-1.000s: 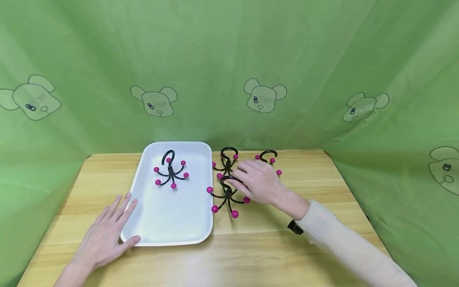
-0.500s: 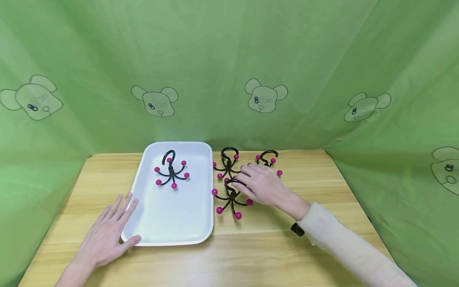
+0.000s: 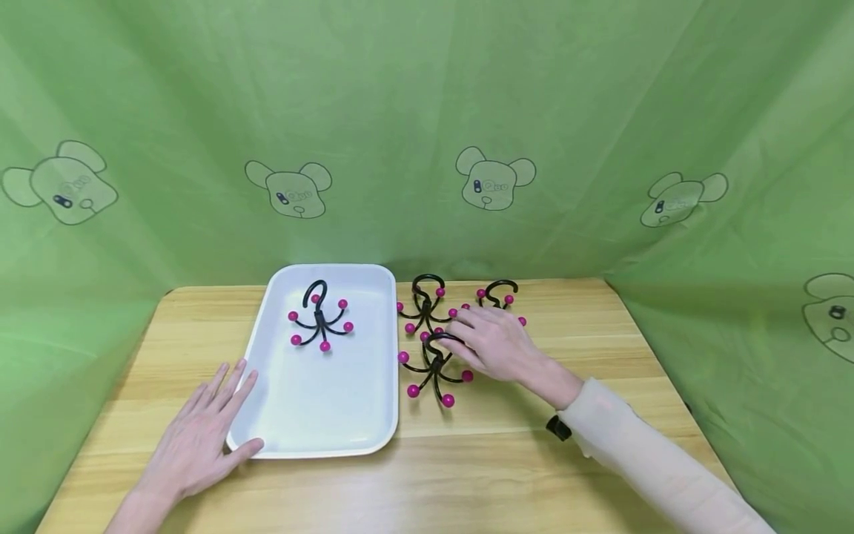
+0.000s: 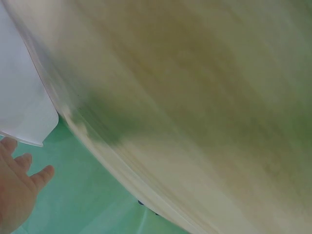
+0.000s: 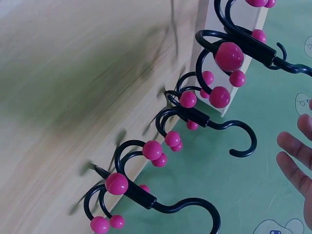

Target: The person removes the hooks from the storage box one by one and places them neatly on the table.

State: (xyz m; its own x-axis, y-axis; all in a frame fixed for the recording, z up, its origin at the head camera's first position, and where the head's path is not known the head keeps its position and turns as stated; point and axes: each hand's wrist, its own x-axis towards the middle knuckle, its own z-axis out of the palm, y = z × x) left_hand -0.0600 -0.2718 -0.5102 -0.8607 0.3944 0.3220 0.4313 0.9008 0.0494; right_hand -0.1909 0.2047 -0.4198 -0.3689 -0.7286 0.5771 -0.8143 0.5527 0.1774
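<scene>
Near the middle of the table, my right hand (image 3: 494, 345) pinches the curved top of a black claw hanger (image 3: 437, 363) with pink ball tips. In the right wrist view, its stem (image 5: 251, 47) slants at top right, and the grip itself falls outside the picture. My left hand (image 3: 193, 437) lies with fingers straight against the left edge of the white tray (image 3: 320, 408). One like hanger (image 3: 319, 319) stands upright in the tray's far half. Behind my right hand are a second hanger (image 3: 427, 310) and a third hanger (image 3: 502, 282), the third partly hidden by the hand.
The wooden table (image 3: 467, 482) reaches back to a green curtain (image 3: 400, 111) printed with bear heads, which also encloses both sides. The held hanger is close to the tray's right rim and just in front of the second hanger. A dark strap (image 3: 558, 428) shows beside the right sleeve.
My right hand and the held hanger have shifted slightly right, away from the tray's rim. The left hand, the tray and the other hangers stay where they were.
</scene>
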